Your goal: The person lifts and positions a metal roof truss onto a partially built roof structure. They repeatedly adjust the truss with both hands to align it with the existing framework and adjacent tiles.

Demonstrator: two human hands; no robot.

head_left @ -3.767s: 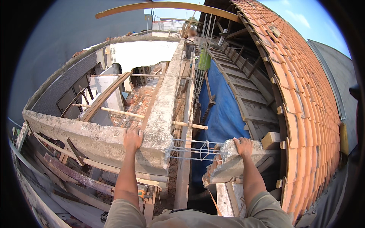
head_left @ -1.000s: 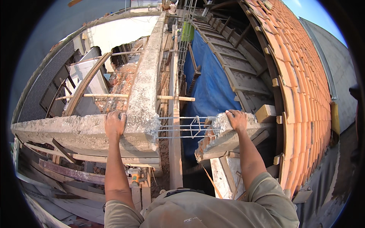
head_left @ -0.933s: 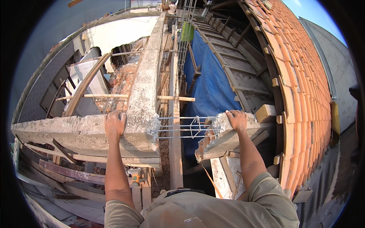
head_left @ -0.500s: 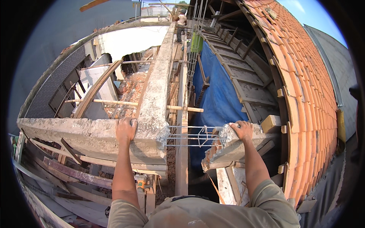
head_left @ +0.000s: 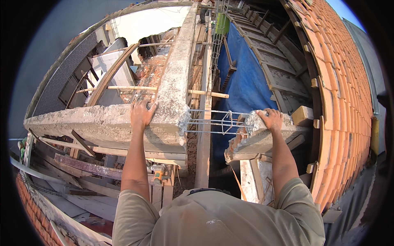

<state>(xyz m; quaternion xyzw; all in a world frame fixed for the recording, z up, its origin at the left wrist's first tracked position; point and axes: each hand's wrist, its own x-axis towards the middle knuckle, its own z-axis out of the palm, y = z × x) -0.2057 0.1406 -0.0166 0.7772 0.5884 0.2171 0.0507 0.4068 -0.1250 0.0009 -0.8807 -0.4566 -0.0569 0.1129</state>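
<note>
My left hand [head_left: 141,113] grips the top of a rough concrete beam [head_left: 82,119], its fingers over the far edge and its thumb spread to the right. My right hand [head_left: 271,119] is closed over a broken concrete stub [head_left: 258,141] across a gap. Several bare steel reinforcing bars [head_left: 209,121] with bent stirrups bridge that gap between the chipped ends. Both arms reach forward, and my torso faces the beam. Below my left forearm, an orange and grey power tool [head_left: 158,174] sits on timber.
Another concrete beam [head_left: 177,78] runs away from me. Right of it hang a blue tarp [head_left: 242,65] and a steep tiled roof [head_left: 349,102]. A bamboo pole [head_left: 209,94] crosses ahead. Rubble [head_left: 137,78] lies below left. Another person [head_left: 202,14] stands far ahead, partly cut off.
The view has tilted downward, so the far person is partly cut off and more of my shirt shows. Both hands stay on the concrete in about the same places.
</note>
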